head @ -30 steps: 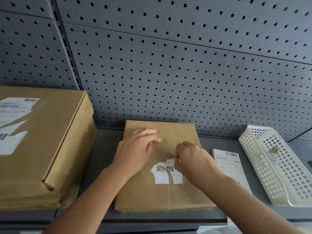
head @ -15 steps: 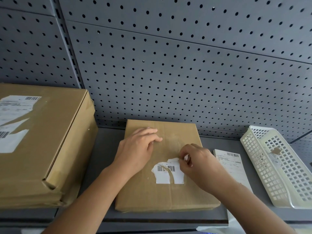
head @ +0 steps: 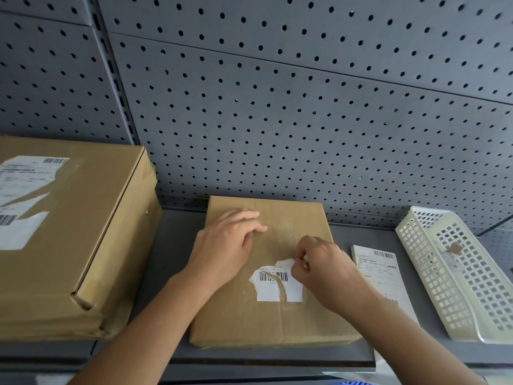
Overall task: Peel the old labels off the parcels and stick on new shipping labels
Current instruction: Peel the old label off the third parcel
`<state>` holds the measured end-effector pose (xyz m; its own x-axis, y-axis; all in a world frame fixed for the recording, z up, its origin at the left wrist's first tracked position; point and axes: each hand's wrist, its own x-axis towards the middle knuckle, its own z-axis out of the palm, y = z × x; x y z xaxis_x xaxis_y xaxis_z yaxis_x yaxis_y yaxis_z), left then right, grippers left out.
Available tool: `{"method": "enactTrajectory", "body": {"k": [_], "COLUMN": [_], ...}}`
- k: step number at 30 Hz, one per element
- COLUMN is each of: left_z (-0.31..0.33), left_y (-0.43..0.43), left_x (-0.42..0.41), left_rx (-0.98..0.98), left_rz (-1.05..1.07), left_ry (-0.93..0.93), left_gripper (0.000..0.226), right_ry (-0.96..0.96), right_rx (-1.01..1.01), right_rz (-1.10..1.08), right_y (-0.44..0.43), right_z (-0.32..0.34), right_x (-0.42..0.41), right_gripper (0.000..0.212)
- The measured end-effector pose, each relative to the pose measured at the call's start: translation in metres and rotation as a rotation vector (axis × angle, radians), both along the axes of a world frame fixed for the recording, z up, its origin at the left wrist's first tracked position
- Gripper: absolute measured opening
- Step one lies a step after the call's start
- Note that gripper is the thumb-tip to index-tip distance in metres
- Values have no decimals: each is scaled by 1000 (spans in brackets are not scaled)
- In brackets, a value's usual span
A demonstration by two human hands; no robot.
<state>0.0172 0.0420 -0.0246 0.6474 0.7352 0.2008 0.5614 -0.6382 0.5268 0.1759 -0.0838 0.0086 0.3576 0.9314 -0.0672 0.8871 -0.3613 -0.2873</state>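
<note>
The small parcel [head: 266,318] lies on the shelf [head: 172,245], pressed down by the flat left hand [head: 224,245]. Its torn old label [head: 270,289] is pinched at the top by the right hand [head: 322,270]. Peeling is in hand; a slow pull is needed next.

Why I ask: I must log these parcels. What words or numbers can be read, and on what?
No text can be quoted.
Torn label on small parcel: barcode, print too small.
Box label on big box: barcodes, text blurred.
Loose label sheet: barcode, lines too small.
</note>
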Motion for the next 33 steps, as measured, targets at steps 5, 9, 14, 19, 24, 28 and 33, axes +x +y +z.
{"method": "enactTrajectory", "body": {"k": [5, 9, 14, 19, 24, 28, 33], "left_z": [1, 1, 1, 1, 0, 1, 1], "left_y": [0, 0, 0, 0, 0, 0, 0], "left_x": [-1, 0, 0, 0, 0, 0, 0], "left_rx": [-2, -1, -3, -8, -15, -7, 5], "left_rz": [0, 0, 0, -1, -2, 3, 0], "left_ry": [-4, 2, 7, 13, 15, 30, 34], "left_gripper": [34, 34, 35, 36, 36, 36, 36], "right_ry": [178, 232, 122, 15, 183, 381, 496], "right_rx": [56, 132, 138, 108, 29, 50, 131], "right_rz": [-20, -17, 53, 94, 127, 60, -57], "right_y": [-10, -14, -14, -13, -28, -41, -46], "right_z": [8, 7, -2, -4, 8, 18, 18], "right_x": [8, 9, 7, 2, 8, 17, 27], "right_gripper": [9, 12, 4, 8, 11, 14, 15]}}
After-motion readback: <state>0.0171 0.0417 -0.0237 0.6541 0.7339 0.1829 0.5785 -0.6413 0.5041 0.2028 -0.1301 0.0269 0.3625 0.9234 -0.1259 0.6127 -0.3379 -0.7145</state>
